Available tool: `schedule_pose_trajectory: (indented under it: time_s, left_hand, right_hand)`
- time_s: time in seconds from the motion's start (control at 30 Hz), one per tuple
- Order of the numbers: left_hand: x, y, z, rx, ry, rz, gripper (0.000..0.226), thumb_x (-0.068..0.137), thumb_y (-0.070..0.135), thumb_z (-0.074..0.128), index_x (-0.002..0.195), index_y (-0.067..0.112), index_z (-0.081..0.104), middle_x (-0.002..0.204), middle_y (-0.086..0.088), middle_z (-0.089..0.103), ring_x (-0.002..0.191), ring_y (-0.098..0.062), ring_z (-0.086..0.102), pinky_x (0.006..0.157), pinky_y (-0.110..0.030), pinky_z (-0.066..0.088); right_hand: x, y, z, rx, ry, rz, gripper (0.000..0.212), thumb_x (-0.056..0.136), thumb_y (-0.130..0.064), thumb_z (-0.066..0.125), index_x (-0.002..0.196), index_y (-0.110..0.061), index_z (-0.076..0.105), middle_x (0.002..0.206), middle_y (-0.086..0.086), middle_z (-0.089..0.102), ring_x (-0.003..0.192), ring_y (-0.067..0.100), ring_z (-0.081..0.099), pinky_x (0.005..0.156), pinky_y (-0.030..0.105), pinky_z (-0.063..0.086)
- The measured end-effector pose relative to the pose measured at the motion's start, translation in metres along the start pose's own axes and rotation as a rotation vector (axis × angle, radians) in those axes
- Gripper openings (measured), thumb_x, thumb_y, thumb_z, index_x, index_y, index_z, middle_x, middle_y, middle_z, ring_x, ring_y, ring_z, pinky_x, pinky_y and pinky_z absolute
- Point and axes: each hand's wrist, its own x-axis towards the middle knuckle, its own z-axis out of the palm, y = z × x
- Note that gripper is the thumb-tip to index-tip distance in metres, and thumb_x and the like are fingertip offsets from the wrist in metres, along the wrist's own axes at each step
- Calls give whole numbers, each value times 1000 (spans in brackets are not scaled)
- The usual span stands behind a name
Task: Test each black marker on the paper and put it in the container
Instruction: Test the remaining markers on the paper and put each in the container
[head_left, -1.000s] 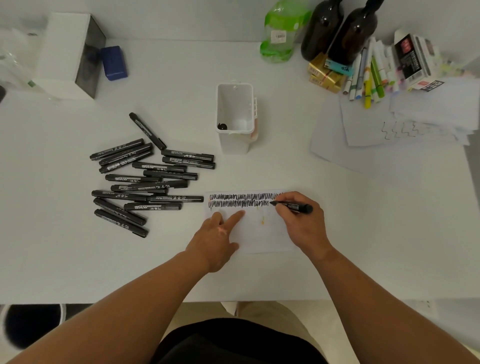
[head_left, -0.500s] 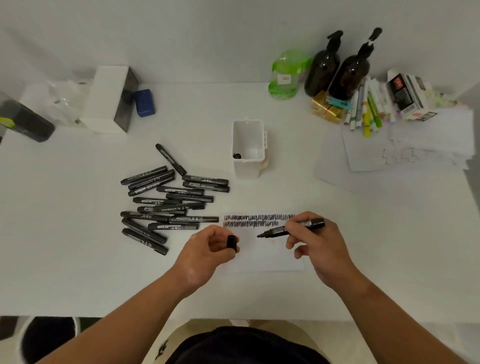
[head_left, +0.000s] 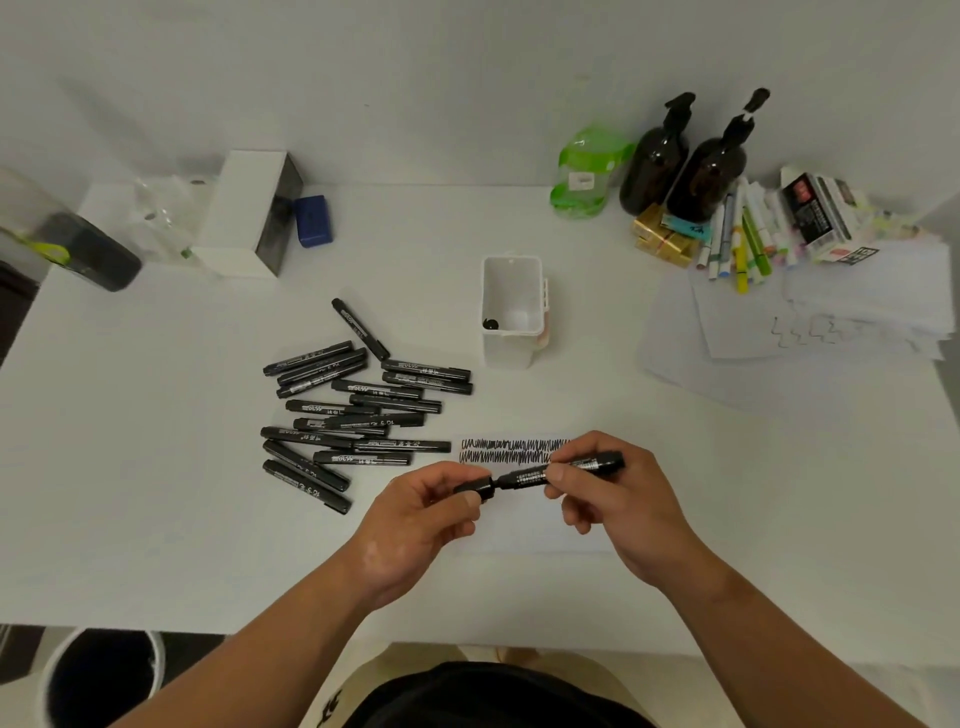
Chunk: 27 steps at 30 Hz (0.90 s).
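A black marker (head_left: 558, 471) is held level above the paper (head_left: 524, 530), my right hand (head_left: 618, 504) gripping its barrel. Its black cap (head_left: 475, 488) sits on the tip end, pinched by my left hand (head_left: 421, 519). The paper bears two rows of black scribble (head_left: 511, 450) along its top edge. Several black markers (head_left: 358, 410) lie in a loose pile to the left of the paper. The white container (head_left: 511, 312) stands upright behind the paper, with one small black object at its bottom.
A white box (head_left: 244, 213) and a blue block (head_left: 313, 220) sit at the back left. Two brown pump bottles (head_left: 685, 161), a green bottle (head_left: 584, 171), coloured pens (head_left: 737, 244) and loose sheets (head_left: 810, 322) fill the back right. The table's front edge runs just below my wrists.
My right hand lifted the marker off the paper after scribbling. My left hand left the sheet with the cap and brought it onto the marker's tip. The camera view tilted up.
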Motion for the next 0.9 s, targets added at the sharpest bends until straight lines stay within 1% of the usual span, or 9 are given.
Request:
schedule_pose_trajectory:
  time_s: [0.07,0.2,0.3,0.37,0.47,0.57,0.73,0.8,0.9]
  left_hand:
    - [-1,3,1,29,-23,9,23,84,5,71,107,7,74,84,-10,63,78,-18,58,74,-30,51]
    - [-3,9,8,54,-44,26,16,82,13,63,95,10,71,78,-12,57,72,-21,53,70,-34,45]
    - [-4,14,14,26,3,31,10,83,17,57,86,11,64,72,-10,49,66,-22,45,64,-34,39]
    - [-3,16,20,60,89,63,13,85,23,55,77,13,57,67,-7,45,61,-21,42,58,-32,36]
    - [-2,16,34,126,306,170,34,97,31,55,67,17,46,61,-3,41,53,-15,39,49,-27,36]
    - [-3,14,43,211,445,265,42,98,43,52,64,21,41,57,-1,41,54,-18,39,53,-38,36]
    - [-7,21,43,248,444,310,42,87,58,48,63,24,41,58,0,40,57,-20,38,57,-44,38]
    - [-8,26,43,299,431,335,42,90,56,47,63,24,42,58,1,41,58,-21,39,56,-48,41]
    - [-8,35,46,367,424,367,41,100,44,46,67,19,42,61,-1,41,60,-24,40,59,-57,44]
  right_hand:
    - [-2,-2,1,-10,-16,15,21,69,-33,83,87,-22,77,77,16,75,55,26,65,50,30,49]
    - [-7,-9,5,-76,-84,45,20,71,-24,85,90,-24,80,82,15,77,62,27,72,55,30,53]
    - [-7,-15,9,-188,-119,21,19,82,-12,85,89,-29,78,82,9,78,64,23,73,56,29,54]
    - [-7,-19,14,-235,-138,-14,16,84,-15,82,88,-29,75,79,10,76,59,21,67,54,29,52]
    - [-10,-20,28,-231,-99,-53,12,76,-25,79,83,-29,71,72,9,72,51,14,55,52,29,46]
    - [-10,-18,39,-253,-13,-97,12,73,-25,79,80,-30,71,77,-2,76,52,5,56,57,25,43]
    - [-12,-17,45,-251,62,-152,11,70,-25,77,77,-31,71,75,-5,74,55,6,59,56,23,44]
    - [-14,-18,46,-225,60,-176,15,74,-18,79,77,-31,72,78,-4,75,58,7,62,56,20,45]
    - [-15,-17,46,-207,76,-196,26,82,-4,81,77,-28,71,78,-6,76,58,6,62,56,15,47]
